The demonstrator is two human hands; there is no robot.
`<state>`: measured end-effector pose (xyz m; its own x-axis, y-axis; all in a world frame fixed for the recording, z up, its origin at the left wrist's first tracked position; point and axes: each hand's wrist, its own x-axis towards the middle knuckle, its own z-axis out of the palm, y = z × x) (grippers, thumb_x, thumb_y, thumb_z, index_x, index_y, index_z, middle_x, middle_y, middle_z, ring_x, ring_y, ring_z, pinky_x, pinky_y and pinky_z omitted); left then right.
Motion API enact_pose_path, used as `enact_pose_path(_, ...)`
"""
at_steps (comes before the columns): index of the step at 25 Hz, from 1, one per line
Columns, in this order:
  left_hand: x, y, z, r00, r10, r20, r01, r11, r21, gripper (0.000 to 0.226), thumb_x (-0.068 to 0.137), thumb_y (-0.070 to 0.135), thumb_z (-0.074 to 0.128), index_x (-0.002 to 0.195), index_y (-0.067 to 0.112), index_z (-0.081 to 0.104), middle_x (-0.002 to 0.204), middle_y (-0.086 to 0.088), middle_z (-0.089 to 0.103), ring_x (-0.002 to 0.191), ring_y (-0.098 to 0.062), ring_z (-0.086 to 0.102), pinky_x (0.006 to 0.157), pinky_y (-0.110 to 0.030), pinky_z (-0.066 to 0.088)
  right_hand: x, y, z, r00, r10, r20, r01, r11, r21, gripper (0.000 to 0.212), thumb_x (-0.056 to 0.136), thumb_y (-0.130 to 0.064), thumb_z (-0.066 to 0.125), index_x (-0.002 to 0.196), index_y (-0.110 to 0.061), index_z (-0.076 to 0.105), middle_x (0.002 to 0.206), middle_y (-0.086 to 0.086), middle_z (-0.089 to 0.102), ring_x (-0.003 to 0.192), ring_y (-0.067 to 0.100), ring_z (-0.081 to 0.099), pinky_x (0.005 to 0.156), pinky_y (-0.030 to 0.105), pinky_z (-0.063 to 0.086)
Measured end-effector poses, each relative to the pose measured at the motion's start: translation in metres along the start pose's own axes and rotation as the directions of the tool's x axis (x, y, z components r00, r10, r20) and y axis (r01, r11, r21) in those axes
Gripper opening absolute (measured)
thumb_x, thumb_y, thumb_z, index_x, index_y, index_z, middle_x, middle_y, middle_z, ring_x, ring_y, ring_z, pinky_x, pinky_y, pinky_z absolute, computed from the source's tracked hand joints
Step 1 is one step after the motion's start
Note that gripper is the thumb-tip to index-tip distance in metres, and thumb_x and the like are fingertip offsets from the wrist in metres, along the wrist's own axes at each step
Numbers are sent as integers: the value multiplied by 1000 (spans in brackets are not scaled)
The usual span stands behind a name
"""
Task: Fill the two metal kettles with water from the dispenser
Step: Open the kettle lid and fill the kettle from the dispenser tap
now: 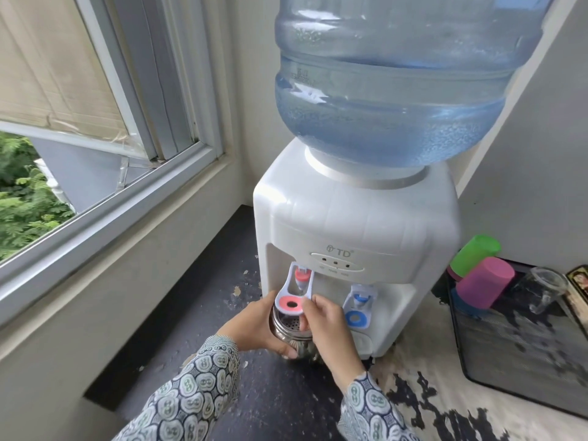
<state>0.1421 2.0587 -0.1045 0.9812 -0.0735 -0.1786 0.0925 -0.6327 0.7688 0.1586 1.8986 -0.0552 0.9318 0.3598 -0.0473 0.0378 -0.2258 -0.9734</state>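
Left hand [254, 326] wraps the metal kettle [291, 329], holding its mouth under the red tap [294, 292] of the dispenser [356, 224] to catch water. Right hand [327, 323] fingers curl on the red lever, likely pressing it. Second kettle not visible.

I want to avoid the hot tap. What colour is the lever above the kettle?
Red-pink ring on a white lever, seen in the head view; the kettle sits beneath it.

Shiny metal kettle [291, 329], glossy, seemingly plastic dispenser [356, 218]
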Motion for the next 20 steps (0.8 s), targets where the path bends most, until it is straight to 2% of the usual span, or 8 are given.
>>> enact_pose_path(3, 0, 1, -1, 1000, 26, -7, -26, 1000, 6, 104, 44, 44, 89, 132, 31, 35, 118, 19, 57, 110, 5, 52, 90, 2, 33, 1, -5, -9, 999, -44, 22, 42, 996, 76, 40, 93, -40, 43, 68, -12, 56, 54, -3, 54, 45, -1, 48, 49, 11, 36)
enact_pose_path(6, 1, -1, -1, 1000, 26, -4, -26, 999, 20, 108, 41, 49, 89, 133, 31, 35, 123, 15, 58, 114, 2, 53, 101, -13, 37, -5, 26, -11, 988, -153, -7, 151, 983, -105, 44, 85, -61, 40, 75, -21, 55, 73, -6, 57, 68, -1, 54, 67, 14, 42)
enact_pose_path(7, 2, -2, 0, 1000, 28, -6, -27, 999, 27, 109, 40, 51, 88, 133, 31, 35, 124, 15, 58, 114, 2, 53, 102, -16, 37, -9, 42, -10, 970, -242, -11, 230, 935, -270, 42, 82, -63, 40, 80, -23, 54, 82, -8, 57, 79, 1, 53, 73, 16, 42)
enact_pose_path(9, 1, -2, 1, 999, 34, -7, -33, 999, 28, 109, 40, 51, 88, 133, 31, 35, 125, 16, 58, 115, 3, 52, 103, -17, 37, -15, 72, -8, 905, -421, 60, 378, 732, -567, 34, 82, -55, 47, 92, -23, 55, 99, -8, 57, 97, 7, 47, 85, 21, 41)
enact_pose_path(11, 0, -3, 3, 999, 42, -15, -42, 999, 22, 108, 41, 51, 88, 133, 31, 35, 126, 17, 56, 115, 5, 50, 103, -17, 36, -17, 93, -6, 844, -527, 100, 453, 599, -660, 25, 83, -42, 52, 99, -22, 53, 108, -7, 55, 107, 10, 45, 95, 27, 38)
enact_pose_path(12, -1, -3, 4, 998, 55, -24, -55, 998, 25, 107, 41, 50, 89, 132, 31, 36, 126, 17, 55, 116, 6, 49, 104, -16, 35, -17, 97, -5, 828, -553, 95, 466, 584, -665, 23, 83, -38, 51, 100, -23, 53, 109, -7, 53, 112, 11, 44, 98, 29, 39)
enact_pose_path(17, 0, -5, 7, 994, 80, -67, -75, 994, 85, 109, 39, 59, 85, 133, 34, 36, 130, 15, 48, 122, -4, 42, 108, -25, 31, -13, 99, 1, 845, -535, -14, 434, 700, -567, 19, 80, -34, 49, 96, -23, 53, 117, -9, 44, 127, 13, 35, 105, 33, 36)
enact_pose_path(20, 0, -5, 5, 994, 79, -79, -71, 993, 99, 113, 38, 58, 86, 135, 31, 35, 133, 11, 44, 124, -5, 40, 108, -21, 28, -16, 97, 3, 871, -489, -56, 402, 773, -490, 29, 80, -36, 53, 107, -28, 49, 130, -9, 34, 129, 8, 30, 101, 20, 37)
